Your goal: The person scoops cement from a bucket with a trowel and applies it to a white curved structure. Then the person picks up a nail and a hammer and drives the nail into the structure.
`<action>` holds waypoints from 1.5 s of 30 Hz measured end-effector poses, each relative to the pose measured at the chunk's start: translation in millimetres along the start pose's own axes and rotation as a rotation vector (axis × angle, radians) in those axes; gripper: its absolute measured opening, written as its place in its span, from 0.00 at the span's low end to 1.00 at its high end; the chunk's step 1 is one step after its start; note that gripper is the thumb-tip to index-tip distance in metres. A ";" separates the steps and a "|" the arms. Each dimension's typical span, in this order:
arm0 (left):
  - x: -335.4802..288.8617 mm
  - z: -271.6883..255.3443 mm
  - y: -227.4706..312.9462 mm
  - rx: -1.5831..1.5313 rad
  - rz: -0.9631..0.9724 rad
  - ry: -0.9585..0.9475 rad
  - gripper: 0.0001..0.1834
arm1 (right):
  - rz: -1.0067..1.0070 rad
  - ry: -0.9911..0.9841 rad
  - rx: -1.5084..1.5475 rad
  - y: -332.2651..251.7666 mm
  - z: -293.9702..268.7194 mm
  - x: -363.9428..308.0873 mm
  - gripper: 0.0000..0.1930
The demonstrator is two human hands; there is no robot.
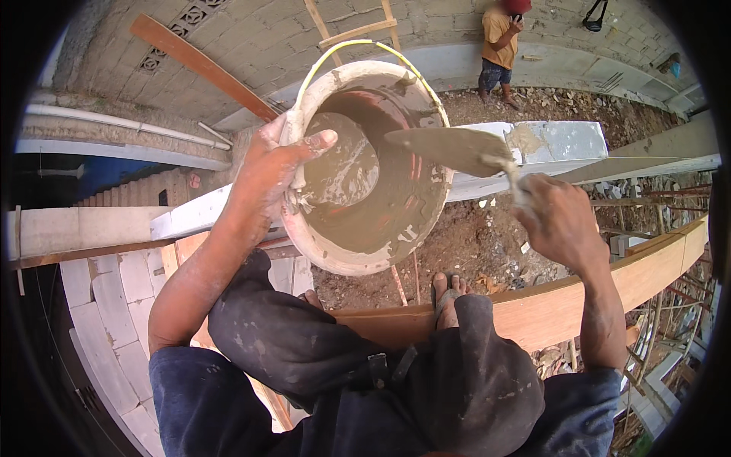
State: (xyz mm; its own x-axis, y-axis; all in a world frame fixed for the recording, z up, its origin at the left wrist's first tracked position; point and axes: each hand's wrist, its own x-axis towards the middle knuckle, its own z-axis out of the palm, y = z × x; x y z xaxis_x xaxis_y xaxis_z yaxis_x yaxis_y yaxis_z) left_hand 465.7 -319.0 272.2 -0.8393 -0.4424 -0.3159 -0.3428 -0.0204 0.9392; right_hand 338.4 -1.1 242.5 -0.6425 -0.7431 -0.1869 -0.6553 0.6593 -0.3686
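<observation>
My left hand grips the left rim of a mortar-smeared bucket, its thumb over the edge. The bucket is tipped so that its inside faces me, and wet grey mortar coats its wall and lies at its bottom. A yellowish handle arches over the far rim. In my right hand is a trowel, its handle wrapped by my fingers. The mortar-covered blade reaches over the bucket's right side, in front of a row of pale blocks with a mortar patch on top.
Under my feet runs a wooden plank, with rubble ground below. Bamboo poles stand at the right. A person stands at the far wall. A brown board and a wooden ladder lean against that wall.
</observation>
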 end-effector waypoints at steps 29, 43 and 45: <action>1.1 35.2 9.4 0.056 0.038 0.029 0.26 | -0.091 -0.421 0.463 6.2 103.5 63.6 0.23; 17.7 14.6 5.9 0.054 0.030 0.030 0.27 | 0.342 -0.088 -0.256 247.1 -33.8 -15.2 0.15; 18.0 13.4 6.2 0.067 0.033 0.021 0.26 | 0.295 0.007 -0.552 271.3 -30.4 -15.3 0.13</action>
State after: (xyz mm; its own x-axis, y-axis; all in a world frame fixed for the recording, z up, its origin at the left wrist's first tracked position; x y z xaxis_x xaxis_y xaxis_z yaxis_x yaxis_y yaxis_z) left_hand 442.8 -315.0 270.6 -0.8418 -0.4605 -0.2817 -0.3435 0.0544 0.9376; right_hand 158.4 192.6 173.0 -0.8289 -0.5213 -0.2028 -0.5575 0.7997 0.2228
